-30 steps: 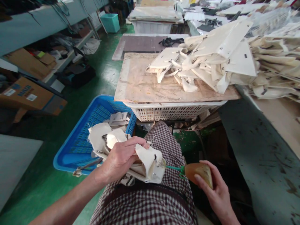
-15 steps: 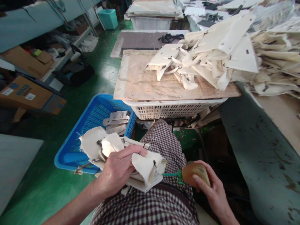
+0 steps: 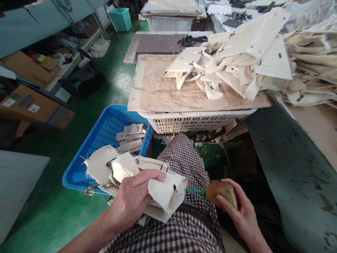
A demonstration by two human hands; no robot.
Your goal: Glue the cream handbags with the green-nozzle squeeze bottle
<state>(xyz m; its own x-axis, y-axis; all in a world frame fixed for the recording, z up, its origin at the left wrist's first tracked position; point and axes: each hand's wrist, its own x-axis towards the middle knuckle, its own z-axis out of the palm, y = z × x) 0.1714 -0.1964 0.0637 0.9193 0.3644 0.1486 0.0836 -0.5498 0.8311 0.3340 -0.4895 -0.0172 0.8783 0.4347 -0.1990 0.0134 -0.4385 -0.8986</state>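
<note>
Canvas piece (image 3: 163,192): matt cream woven cloth, frayed edge. Squeeze bottle (image 3: 219,192): smooth amber plastic, slight shine; nozzle (image 3: 193,190) green plastic. Checked garment (image 3: 181,158): matt cloth. Blue basket (image 3: 96,136), white basket (image 3: 192,123): perforated plastic. Board (image 3: 155,88): scuffed, stained. Floor (image 3: 117,79): smooth, glossy green. Carton (image 3: 43,109): matt cardboard.

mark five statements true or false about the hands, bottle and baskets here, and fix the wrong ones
1. The right hand holds a bottle. True.
2. The bottle's nozzle is red. False: the nozzle is green.
3. The left hand grips cloth. True.
4. A board lies over the white basket. True.
5. The blue basket stands on the board. False: the blue basket sits lower, beside the white basket.
</note>
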